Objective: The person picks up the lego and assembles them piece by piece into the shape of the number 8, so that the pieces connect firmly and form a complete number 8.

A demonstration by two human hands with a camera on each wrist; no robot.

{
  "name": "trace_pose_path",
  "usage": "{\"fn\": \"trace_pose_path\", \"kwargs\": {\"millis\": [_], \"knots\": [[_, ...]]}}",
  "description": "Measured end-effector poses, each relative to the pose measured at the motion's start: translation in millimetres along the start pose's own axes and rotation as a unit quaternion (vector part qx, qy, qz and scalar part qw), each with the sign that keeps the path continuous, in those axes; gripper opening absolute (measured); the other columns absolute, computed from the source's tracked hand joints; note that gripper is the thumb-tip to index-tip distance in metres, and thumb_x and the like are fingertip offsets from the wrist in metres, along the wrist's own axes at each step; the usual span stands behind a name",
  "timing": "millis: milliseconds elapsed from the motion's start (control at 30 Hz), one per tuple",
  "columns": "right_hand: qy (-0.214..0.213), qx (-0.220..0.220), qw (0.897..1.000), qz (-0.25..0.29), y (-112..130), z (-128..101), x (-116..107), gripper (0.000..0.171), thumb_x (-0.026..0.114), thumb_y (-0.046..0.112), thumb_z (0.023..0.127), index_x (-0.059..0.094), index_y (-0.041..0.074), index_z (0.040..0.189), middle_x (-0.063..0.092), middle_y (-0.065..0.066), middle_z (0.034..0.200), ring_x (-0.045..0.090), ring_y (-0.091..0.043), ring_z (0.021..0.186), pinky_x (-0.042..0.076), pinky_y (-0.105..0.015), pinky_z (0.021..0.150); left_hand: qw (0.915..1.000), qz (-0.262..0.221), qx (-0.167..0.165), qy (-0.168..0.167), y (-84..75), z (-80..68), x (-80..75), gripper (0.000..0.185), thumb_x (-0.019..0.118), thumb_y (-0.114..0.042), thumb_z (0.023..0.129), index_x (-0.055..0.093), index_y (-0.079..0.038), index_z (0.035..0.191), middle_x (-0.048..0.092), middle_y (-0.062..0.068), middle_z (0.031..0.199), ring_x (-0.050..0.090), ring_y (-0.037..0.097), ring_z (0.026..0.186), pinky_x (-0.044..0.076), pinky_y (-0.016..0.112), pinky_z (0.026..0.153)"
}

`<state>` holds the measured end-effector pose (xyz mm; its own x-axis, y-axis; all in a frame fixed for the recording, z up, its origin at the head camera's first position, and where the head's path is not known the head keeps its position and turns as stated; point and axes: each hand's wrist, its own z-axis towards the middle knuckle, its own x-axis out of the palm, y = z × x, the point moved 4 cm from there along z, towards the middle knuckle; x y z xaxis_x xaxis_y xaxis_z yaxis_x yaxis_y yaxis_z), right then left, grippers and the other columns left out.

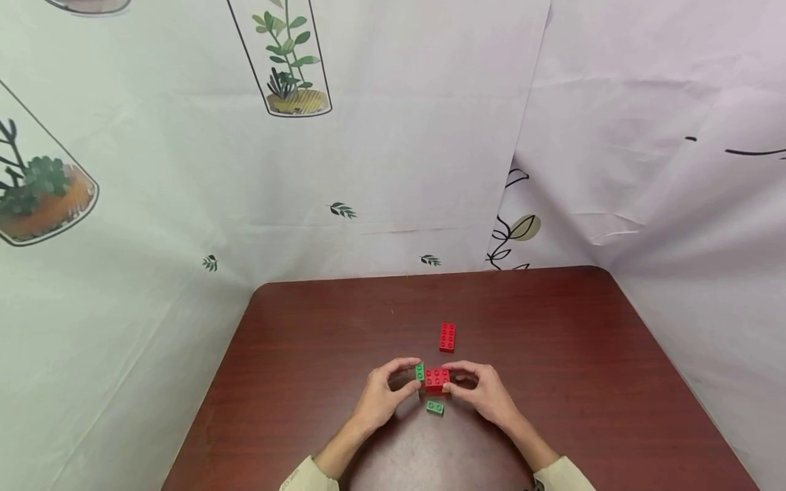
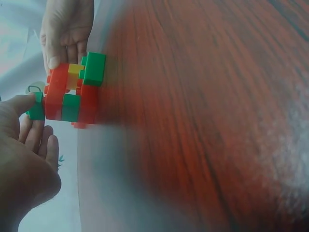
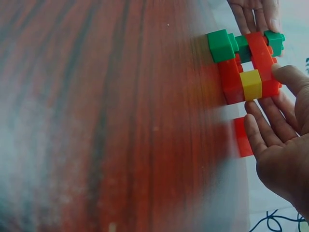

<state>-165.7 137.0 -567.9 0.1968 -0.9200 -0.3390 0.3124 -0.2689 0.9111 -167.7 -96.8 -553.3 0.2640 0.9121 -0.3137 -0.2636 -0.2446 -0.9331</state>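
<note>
Head: block stack (image 1: 435,379) sits on the bench (image 1: 307,354), pinched from both sides so it can't slide. Spare green block (image 1: 434,408) just in front, red block (image 1: 447,337) behind.
Left wrist: left hand (image 2: 24,159) thumb pinches the green end.
Right wrist: right hand (image 3: 282,145) thumb pinches the red side.

Block stack (image 1: 435,379) between the hands: smooth, slightly glossy plastic in red, green and yellow. Loose red brick (image 1: 447,337) and small green brick (image 1: 434,408): same shiny plastic, studded tops. Table (image 1: 552,354): dark reddish wood-grain top, smooth, soft sheen near the front. Backdrop (image 1: 399,136): thin creased sheet, printed plants, faint gloss.
</note>
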Motion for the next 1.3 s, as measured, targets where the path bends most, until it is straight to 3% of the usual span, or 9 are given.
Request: {"fn": "trace_pose_path", "kwargs": {"millis": [233,500,633,933,1300], "knots": [[-0.002,0.002,1.0,-0.013,1.8,0.5,0.7,0.032,0.086,0.019,0.092,0.077,0.007,0.12,0.079,-0.005,0.108,0.075,-0.023,0.095,0.062,-0.039,0.083,1.0,0.004,-0.005,-0.002,2.8,0.1,-0.3,0.034,0.083,-0.017,0.096,0.074,-0.018,0.129,0.075,-0.004,0.125,0.07,0.027,0.12,0.056,0.049,0.1],[-0.006,0.008,1.0,-0.02,1.3,1.4,0.6,0.031,0.087,0.02,0.091,0.079,0.009,0.119,0.079,-0.005,0.109,0.075,-0.021,0.093,0.062,-0.035,0.081,1.0,0.001,0.008,0.002,6.0,2.0,-0.3,0.034,0.084,-0.016,0.095,0.075,-0.018,0.128,0.076,-0.004,0.124,0.07,0.03,0.118,0.055,0.055,0.1],[-0.007,0.007,1.0,-0.023,0.9,1.3,0.3,0.031,0.087,0.02,0.091,0.079,0.009,0.119,0.079,-0.004,0.108,0.074,-0.021,0.093,0.062,-0.035,0.081,0.9999,0.001,0.014,0.004,6.6,2.7,-0.1,0.034,0.084,-0.015,0.094,0.075,-0.018,0.127,0.076,-0.006,0.123,0.071,0.025,0.117,0.055,0.054,0.1],[-0.007,0.013,1.0,-0.023,1.8,2.0,0.1,0.031,0.087,0.02,0.091,0.079,0.009,0.119,0.079,-0.003,0.108,0.074,-0.021,0.093,0.061,-0.035,0.08,0.9985,0.035,0.041,0.0,8.1,4.8,-2.6,0.035,0.086,-0.013,0.092,0.077,-0.02,0.125,0.076,-0.009,0.12,0.071,0.025,0.117,0.053,0.05,0.104],[-0.008,0.011,1.0,-0.023,3.7,0.4,0.6,0.031,0.087,0.018,0.091,0.079,0.008,0.119,0.079,-0.004,0.107,0.073,-0.016,0.089,0.06,-0.032,0.076,0.9944,0.067,0.081,-0.007,7.5,3.0,-3.7,0.037,0.087,-0.014,0.091,0.077,-0.022,0.125,0.076,-0.009,0.117,0.07,0.019,0.113,0.055,0.051,0.099]]}}
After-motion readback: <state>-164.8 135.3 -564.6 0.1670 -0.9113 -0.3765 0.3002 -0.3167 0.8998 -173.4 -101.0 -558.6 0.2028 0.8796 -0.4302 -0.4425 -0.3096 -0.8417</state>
